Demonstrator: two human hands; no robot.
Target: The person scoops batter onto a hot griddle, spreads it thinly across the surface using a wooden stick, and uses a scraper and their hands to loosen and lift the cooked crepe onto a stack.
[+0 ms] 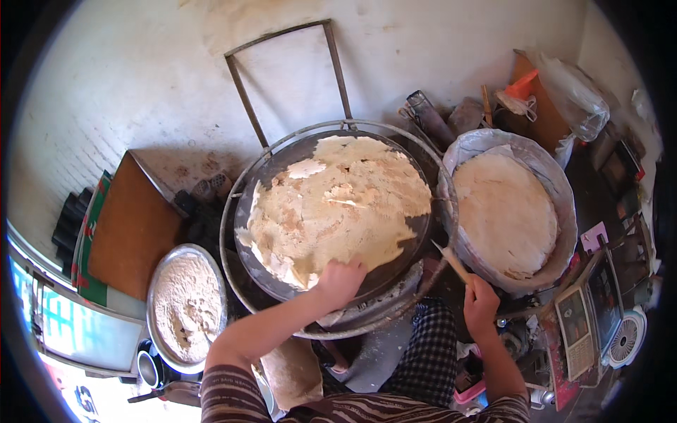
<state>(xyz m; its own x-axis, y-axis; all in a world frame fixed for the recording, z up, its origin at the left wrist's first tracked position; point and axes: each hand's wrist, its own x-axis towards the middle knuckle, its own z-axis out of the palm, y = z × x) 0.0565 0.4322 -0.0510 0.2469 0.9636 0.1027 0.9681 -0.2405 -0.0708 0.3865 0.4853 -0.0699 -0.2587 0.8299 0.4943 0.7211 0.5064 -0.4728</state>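
Note:
A large, thin, ragged-edged flatbread [352, 190] covers most of a round dark griddle [248, 211] in front of me. At the near edge of the flatbread is my left hand [342, 280], its fingers curled and closed on that edge. My right hand [481, 303], off the griddle's right side, is wrapped round a pale wooden-handled tool [457, 266]. The tool's thin tip points up and left toward the griddle's rim; its exact kind is unclear. To the right, a plastic-lined round container [566, 211] holds a stack of pale round flatbreads [504, 211].
A metal ring frame [224, 247] surrounds the griddle, with an upright metal bracket [282, 32] behind. At left stand a metal basin [221, 282] of floury mix and a brown board [134, 229]. A small fan [626, 338] and clutter lie at right.

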